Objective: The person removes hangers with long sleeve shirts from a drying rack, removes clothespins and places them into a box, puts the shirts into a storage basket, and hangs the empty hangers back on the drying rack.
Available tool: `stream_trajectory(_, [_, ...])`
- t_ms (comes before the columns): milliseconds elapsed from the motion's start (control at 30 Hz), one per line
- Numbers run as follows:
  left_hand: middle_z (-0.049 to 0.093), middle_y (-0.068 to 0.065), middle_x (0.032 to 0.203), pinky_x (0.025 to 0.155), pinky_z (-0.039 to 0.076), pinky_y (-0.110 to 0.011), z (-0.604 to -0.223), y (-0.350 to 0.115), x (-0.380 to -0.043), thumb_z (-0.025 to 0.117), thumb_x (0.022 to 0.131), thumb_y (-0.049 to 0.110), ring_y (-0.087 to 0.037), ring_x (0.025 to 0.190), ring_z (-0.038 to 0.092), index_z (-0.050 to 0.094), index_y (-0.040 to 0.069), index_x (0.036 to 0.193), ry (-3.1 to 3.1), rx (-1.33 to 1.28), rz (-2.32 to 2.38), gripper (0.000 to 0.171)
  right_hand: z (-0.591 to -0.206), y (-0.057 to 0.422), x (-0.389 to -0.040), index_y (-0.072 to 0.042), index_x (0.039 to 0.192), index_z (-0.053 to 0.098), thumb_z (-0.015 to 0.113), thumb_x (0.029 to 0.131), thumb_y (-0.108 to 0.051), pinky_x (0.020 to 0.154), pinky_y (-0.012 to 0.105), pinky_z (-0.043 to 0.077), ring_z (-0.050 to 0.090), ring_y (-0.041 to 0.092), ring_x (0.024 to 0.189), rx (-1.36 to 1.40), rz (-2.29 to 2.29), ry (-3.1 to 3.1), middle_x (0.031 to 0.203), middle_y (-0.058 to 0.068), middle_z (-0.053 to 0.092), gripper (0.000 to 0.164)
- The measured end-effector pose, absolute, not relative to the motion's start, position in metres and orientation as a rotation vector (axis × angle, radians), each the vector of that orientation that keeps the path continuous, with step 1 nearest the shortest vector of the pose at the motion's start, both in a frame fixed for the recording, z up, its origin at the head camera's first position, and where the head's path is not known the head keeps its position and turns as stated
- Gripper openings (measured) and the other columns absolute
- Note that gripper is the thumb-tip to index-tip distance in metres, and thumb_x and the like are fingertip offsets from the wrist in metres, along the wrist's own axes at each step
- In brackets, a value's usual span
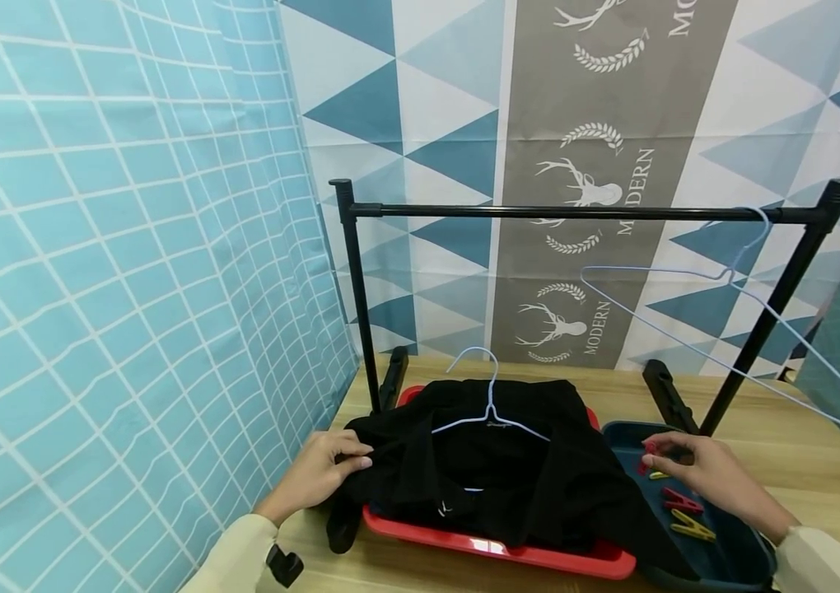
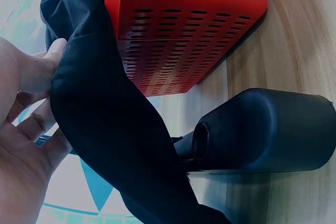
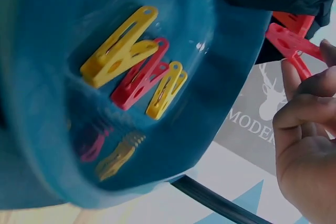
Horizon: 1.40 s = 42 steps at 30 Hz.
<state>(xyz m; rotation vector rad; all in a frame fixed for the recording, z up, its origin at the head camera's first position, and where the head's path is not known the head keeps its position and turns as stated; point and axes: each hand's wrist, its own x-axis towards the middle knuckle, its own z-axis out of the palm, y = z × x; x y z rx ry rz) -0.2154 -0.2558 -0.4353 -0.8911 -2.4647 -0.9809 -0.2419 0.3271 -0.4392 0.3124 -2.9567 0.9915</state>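
Observation:
A black collared garment (image 1: 576,478), likely a shirt, lies spread over a red basket (image 1: 531,557). A pale blue wire hanger (image 1: 490,408) sits inside its collar, hook pointing up. My left hand (image 1: 319,469) pinches the garment at its left side; in the left wrist view a black sleeve (image 2: 110,108) hangs from the fingers beside the basket's slotted wall (image 2: 184,40). Over the dark blue tray (image 1: 616,430), my right hand (image 1: 709,473) pinches a red clothespin (image 3: 289,43) between thumb and fingers. Several yellow and red clothespins (image 3: 139,80) lie in that tray.
A black rack's bar (image 1: 464,212) spans behind the basket, its feet (image 1: 668,395) on the wooden table (image 1: 761,403). Another pale blue hanger (image 1: 657,317) hangs at the bar's right end. Patterned cloth (image 1: 450,107) covers the back and a blue checked sheet (image 1: 116,247) the left.

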Motion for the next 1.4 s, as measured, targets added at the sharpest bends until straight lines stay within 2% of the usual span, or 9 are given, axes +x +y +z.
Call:
stream_trajectory(133, [0.063,0.015,0.078,0.057,0.042,-0.022,-0.435,-0.256,-0.216,0.080,0.090,0.008,-0.001,0.061,0.049,0.083,0.014,0.101,-2.452,-0.900,-0.980,0.014,-0.441,0.329,-0.244,0.000,0.122,0.070,0.073,0.097,-0.038,0.063,0.029,0.046,0.058,0.020,0.080,0.345,0.877,-2.982,0.100,0.003,0.071,0.045])
stream_trajectory(433, [0.062,0.016,0.077,0.058,0.043,-0.022,-0.436,-0.256,-0.217,0.080,0.090,0.009,-0.001,0.062,0.049,0.083,0.014,0.102,-2.459,-0.902,-0.976,0.014,-0.452,0.333,-0.247,0.000,0.118,0.071,0.076,0.095,-0.027,0.056,0.028,0.044,0.055,0.018,0.069,0.380,0.840,-3.028,0.100,0.005,0.071,0.036])
stream_trajectory(533, [0.062,0.016,0.076,0.059,0.044,-0.022,-0.436,-0.255,-0.217,0.080,0.090,0.009,-0.001,0.062,0.050,0.083,0.014,0.102,-2.464,-0.898,-0.982,0.014,-0.454,0.332,-0.248,-0.002,0.116,0.072,0.077,0.093,-0.023,0.060,0.028,0.045,0.055,0.016,0.071,0.410,0.767,-3.035,0.098,0.002,0.071,0.032])
stream_trajectory(600, [0.062,0.015,0.077,0.059,0.045,-0.023,-0.436,-0.255,-0.217,0.080,0.090,0.008,-0.001,0.063,0.051,0.083,0.014,0.102,-2.463,-0.899,-0.983,0.014,-0.454,0.332,-0.249,-0.002,0.114,0.073,0.078,0.092,-0.020,0.067,0.032,0.049,0.057,0.015,0.075,0.443,0.716,-3.030,0.098,0.001,0.070,0.029])
stream_trajectory(700, [0.062,0.015,0.077,0.058,0.044,-0.022,-0.436,-0.256,-0.218,0.080,0.090,0.008,-0.001,0.062,0.050,0.083,0.014,0.102,-2.450,-0.908,-0.977,0.013,-0.457,0.331,-0.251,-0.003,0.111,0.074,0.079,0.089,-0.015,0.077,0.044,0.055,0.061,0.016,0.083,0.470,0.670,-3.031,0.097,0.000,0.071,0.026])
stream_trajectory(767, [0.062,0.015,0.077,0.058,0.044,-0.023,-0.436,-0.256,-0.218,0.080,0.090,0.009,-0.001,0.063,0.050,0.083,0.013,0.101,-2.441,-0.915,-0.973,0.013,-0.459,0.331,-0.252,-0.002,0.110,0.074,0.080,0.088,-0.014,0.080,0.052,0.055,0.064,0.019,0.085,0.482,0.657,-3.042,0.097,0.001,0.071,0.026])
stream_trajectory(833, [0.062,0.015,0.077,0.058,0.044,-0.023,-0.436,-0.256,-0.219,0.080,0.090,0.009,0.000,0.063,0.050,0.083,0.013,0.101,-2.435,-0.918,-0.970,0.013,-0.461,0.331,-0.253,-0.001,0.111,0.074,0.080,0.088,-0.013,0.082,0.053,0.055,0.066,0.020,0.088,0.472,0.650,-3.063,0.097,0.002,0.071,0.026])
stream_trajectory(1100, [0.060,0.017,0.076,0.057,0.042,-0.021,-0.437,-0.257,-0.219,0.080,0.090,0.010,0.000,0.062,0.047,0.083,0.015,0.101,-2.441,-0.909,-0.969,0.013,-0.470,0.327,-0.253,-0.003,0.106,0.074,0.083,0.087,-0.015,0.072,0.042,0.056,0.063,0.014,0.080,0.505,0.591,-3.088,0.089,-0.004,0.068,0.025])
stream_trajectory(1400, [0.061,0.016,0.076,0.057,0.041,-0.021,-0.436,-0.256,-0.219,0.079,0.090,0.009,-0.001,0.061,0.047,0.083,0.014,0.102,-2.440,-0.910,-0.981,0.013,-0.478,0.326,-0.254,-0.001,0.107,0.074,0.084,0.086,-0.016,0.071,0.046,0.056,0.061,0.015,0.077,0.473,0.529,-3.128,0.089,-0.001,0.068,0.027])
